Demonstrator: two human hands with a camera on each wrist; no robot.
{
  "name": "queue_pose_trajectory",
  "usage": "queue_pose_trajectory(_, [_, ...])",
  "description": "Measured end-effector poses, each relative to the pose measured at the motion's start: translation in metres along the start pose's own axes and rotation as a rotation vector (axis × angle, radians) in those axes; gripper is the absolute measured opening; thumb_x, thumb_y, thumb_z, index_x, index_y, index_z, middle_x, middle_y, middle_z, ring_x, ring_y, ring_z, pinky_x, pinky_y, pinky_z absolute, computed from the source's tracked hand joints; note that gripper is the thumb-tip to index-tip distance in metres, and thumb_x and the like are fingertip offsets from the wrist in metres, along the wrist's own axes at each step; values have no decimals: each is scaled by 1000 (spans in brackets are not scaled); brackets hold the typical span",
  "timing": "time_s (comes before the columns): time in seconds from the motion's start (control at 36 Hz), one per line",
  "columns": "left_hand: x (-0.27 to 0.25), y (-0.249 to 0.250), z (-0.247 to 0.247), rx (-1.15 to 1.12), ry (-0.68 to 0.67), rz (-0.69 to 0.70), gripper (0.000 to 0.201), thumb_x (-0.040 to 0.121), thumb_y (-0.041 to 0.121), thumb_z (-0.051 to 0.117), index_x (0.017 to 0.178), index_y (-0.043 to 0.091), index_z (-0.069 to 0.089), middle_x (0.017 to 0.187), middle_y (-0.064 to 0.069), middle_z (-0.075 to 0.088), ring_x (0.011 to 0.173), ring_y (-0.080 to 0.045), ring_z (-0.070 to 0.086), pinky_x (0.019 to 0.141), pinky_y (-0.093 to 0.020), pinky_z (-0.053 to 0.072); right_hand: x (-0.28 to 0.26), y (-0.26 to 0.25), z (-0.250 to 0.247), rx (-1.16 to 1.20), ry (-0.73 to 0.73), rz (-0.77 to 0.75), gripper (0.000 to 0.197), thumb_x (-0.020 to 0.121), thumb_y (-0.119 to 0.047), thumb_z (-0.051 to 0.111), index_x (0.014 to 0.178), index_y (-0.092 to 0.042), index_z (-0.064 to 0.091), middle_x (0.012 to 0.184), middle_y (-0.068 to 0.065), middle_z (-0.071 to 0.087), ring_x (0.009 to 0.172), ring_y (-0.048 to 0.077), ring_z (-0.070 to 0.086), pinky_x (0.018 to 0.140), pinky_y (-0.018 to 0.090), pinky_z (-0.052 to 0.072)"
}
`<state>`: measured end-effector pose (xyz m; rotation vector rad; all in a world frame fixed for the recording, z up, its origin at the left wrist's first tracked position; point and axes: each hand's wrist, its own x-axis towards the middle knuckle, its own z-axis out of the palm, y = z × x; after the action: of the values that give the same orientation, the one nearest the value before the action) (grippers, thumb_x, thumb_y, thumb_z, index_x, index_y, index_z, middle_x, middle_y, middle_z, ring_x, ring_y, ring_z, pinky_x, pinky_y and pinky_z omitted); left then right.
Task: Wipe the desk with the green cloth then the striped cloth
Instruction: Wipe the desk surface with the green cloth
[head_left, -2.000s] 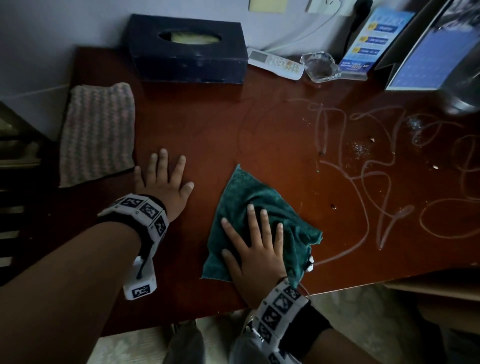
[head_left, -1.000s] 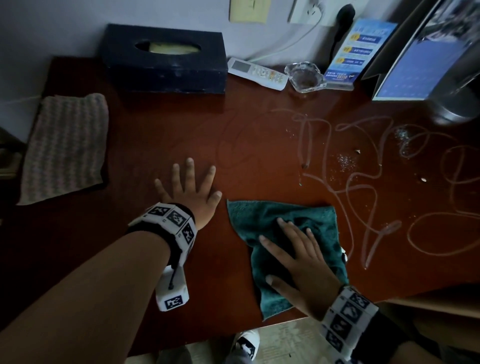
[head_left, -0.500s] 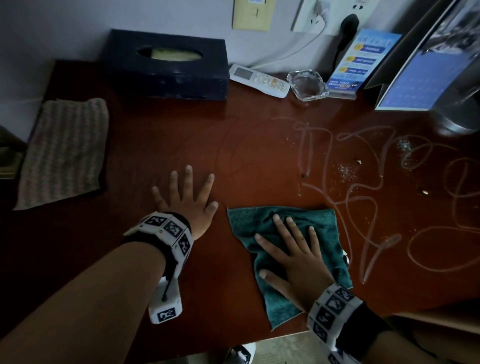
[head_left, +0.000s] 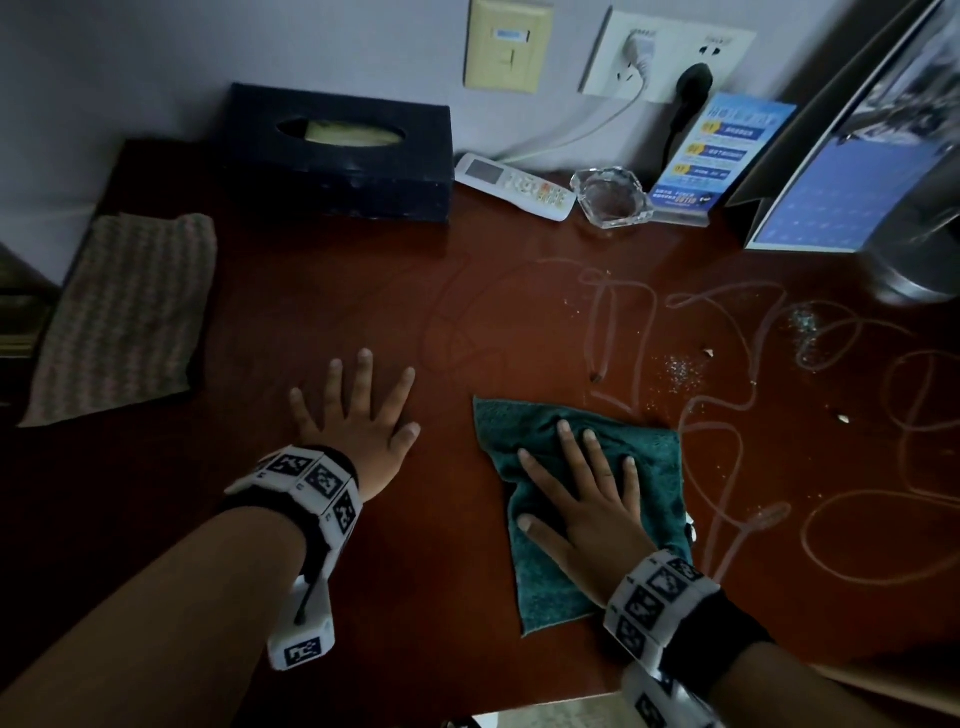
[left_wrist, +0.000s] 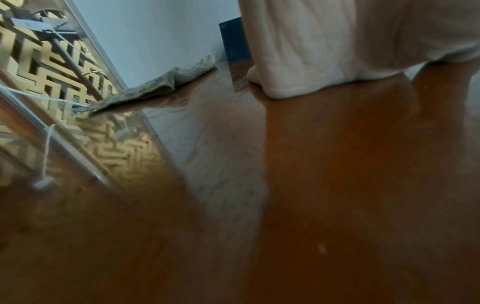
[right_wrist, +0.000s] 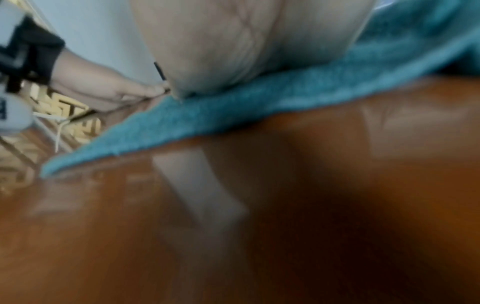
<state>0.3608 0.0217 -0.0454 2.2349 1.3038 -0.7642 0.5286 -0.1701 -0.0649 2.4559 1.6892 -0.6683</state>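
The green cloth (head_left: 654, 467) lies on the red-brown desk (head_left: 322, 322) near its front edge, and my right hand (head_left: 582, 499) presses flat on it with fingers spread. In the right wrist view the palm (right_wrist: 233, 41) sits on the teal cloth (right_wrist: 285, 98). My left hand (head_left: 358, 410) rests flat on bare wood to the cloth's left, holding nothing. The striped cloth (head_left: 124, 317) lies flat at the desk's far left edge, also seen in the left wrist view as a grey fold (left_wrist: 155, 88). Pale looping smears (head_left: 727, 415) and crumbs (head_left: 680, 369) mark the desk to the right of the green cloth.
A dark tissue box (head_left: 337, 150), a white remote (head_left: 514, 187), a glass ashtray (head_left: 610, 200) and a blue leaflet stand (head_left: 717, 150) line the back wall. A monitor (head_left: 857, 171) with its base stands at the back right. Cables run from wall sockets (head_left: 660, 52).
My right hand has slid the green cloth rightward toward the smears and then a little forward. The left hand stays flat on the desk.
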Motion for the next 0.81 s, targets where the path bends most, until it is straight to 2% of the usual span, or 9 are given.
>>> queue_pose_trajectory(0.19, [1,-2,0,1,-6,18,58,96,56,7,136,44,-33,143,-1,-47,137,-30,-35,108,-62,-13,14,-1,-5,67,-5,130,58,74,-75,-3,127,-66,-24,143,-20,-43,132,10,-41,106,49,-25])
queue_pose_trajectory(0.33, [1,-4,-3,-6,-39,46,58,97,55,7,137,43,-33,142,-2,-48,135,-31,-36,108,-64,-13,21,-16,-10,90,-52,287,52,97,-56,13,135,-56,-23,146,-12,-41,134,15,-37,110,54,-19])
queue_pose_trajectory(0.42, [1,-4,-4,-2,-47,57,59,97,55,7,137,41,-34,142,-3,-48,135,-32,-36,107,-64,-14,18,-36,-10,44,-77,320,54,92,-59,3,135,-51,-28,143,-5,-46,135,21,-37,111,56,-16])
queue_pose_trajectory(0.47, [1,-4,-3,-3,-46,62,59,97,54,7,137,41,-33,142,-3,-48,135,-32,-36,106,-64,-14,17,-48,-8,-5,-70,295,59,77,-65,-16,131,-49,-34,141,-1,-47,133,22,-38,109,57,-19])
queue_pose_trajectory(0.53, [2,-4,-3,-6,-50,65,59,97,54,8,137,41,-33,142,-3,-48,135,-32,-37,106,-64,-15,18,-54,-3,-73,-27,250,65,74,-66,-22,136,-48,-29,148,2,-37,137,22,-32,107,60,-19])
queue_pose_trajectory(0.61, [2,-5,-3,-10,-43,70,59,97,54,8,138,41,-32,143,-4,-46,136,-33,-35,106,-64,-14,23,-62,-5,-121,12,230,62,95,-56,0,147,-32,24,155,8,23,142,26,16,106,63,8])
queue_pose_trajectory(0.64, [2,-5,-3,-12,-39,71,59,97,54,8,138,41,-32,144,-4,-46,136,-33,-35,106,-64,-14,25,-65,-5,-123,9,208,60,97,-54,8,145,-28,32,152,8,31,140,26,22,105,60,13])
queue_pose_trajectory(0.72, [2,-4,-2,-14,-40,67,59,97,54,8,138,41,-32,143,-4,-47,136,-33,-35,106,-64,-14,31,-66,-4,-103,7,87,60,94,-53,26,146,-24,28,153,8,29,140,23,19,105,49,16])
queue_pose_trajectory(0.81, [2,-4,-3,-16,-42,67,59,97,54,8,137,41,-33,140,-4,-49,136,-33,-36,105,-64,-15,39,-61,-12,-105,-22,-20,60,96,-57,13,150,-30,12,158,6,9,144,19,1,109,46,7])
